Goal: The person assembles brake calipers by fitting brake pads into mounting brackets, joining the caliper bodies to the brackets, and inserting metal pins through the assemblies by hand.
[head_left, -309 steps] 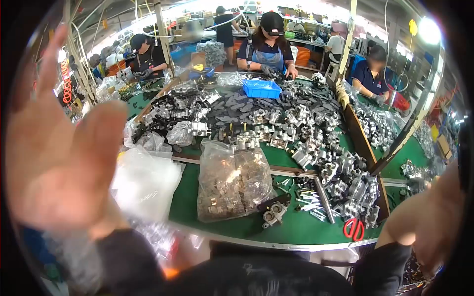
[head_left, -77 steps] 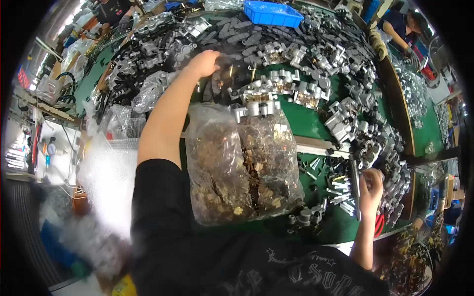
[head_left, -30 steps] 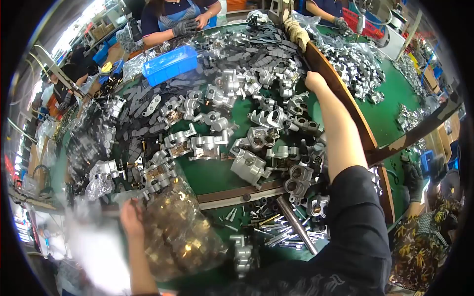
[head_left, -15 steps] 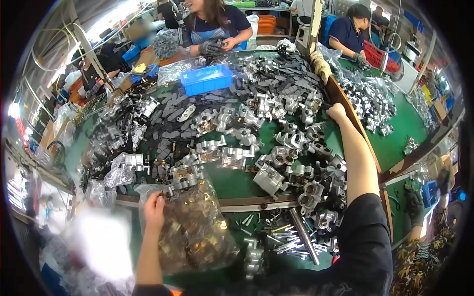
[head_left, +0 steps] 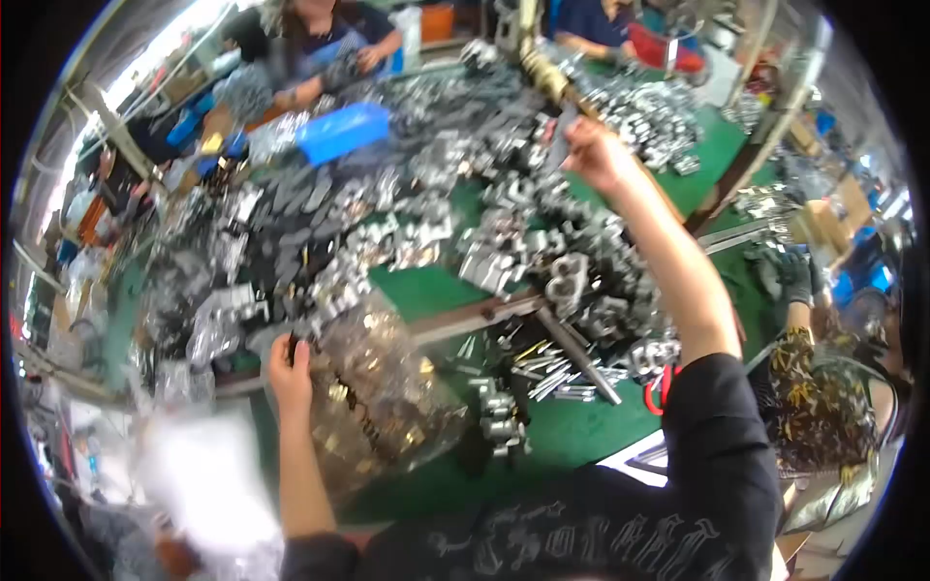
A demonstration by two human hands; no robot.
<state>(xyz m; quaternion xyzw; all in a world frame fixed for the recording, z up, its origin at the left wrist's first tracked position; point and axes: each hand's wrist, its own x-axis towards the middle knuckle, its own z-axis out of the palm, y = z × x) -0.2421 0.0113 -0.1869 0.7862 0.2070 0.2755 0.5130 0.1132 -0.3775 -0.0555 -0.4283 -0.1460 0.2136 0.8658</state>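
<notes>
My right hand [head_left: 598,157] is raised at the far right of the heap, its fingers closed on a flat dark grey brake pad [head_left: 561,138], blurred by motion. My left hand [head_left: 291,370] is closed at the upper left edge of a clear plastic bag [head_left: 431,402] of brass-coloured small parts. Something small and dark shows between its thumb and fingers, too little to name. Silver brake calipers [head_left: 567,281] lie heaped in front of my right arm. More calipers stand in a row beyond the bag.
A blue tray [head_left: 344,133] stands among dark pads at the back. Loose bolts [head_left: 560,376] and a metal bar [head_left: 581,356] lie near the front, with red-handled tool [head_left: 659,390] beside them. A wooden divider and post [head_left: 542,73] border the right. Co-workers sit across and at the right.
My right hand has lifted from the right edge of the heap and now carries a dark pad. My left hand stays by the bag. The head view has shifted and tilted.
</notes>
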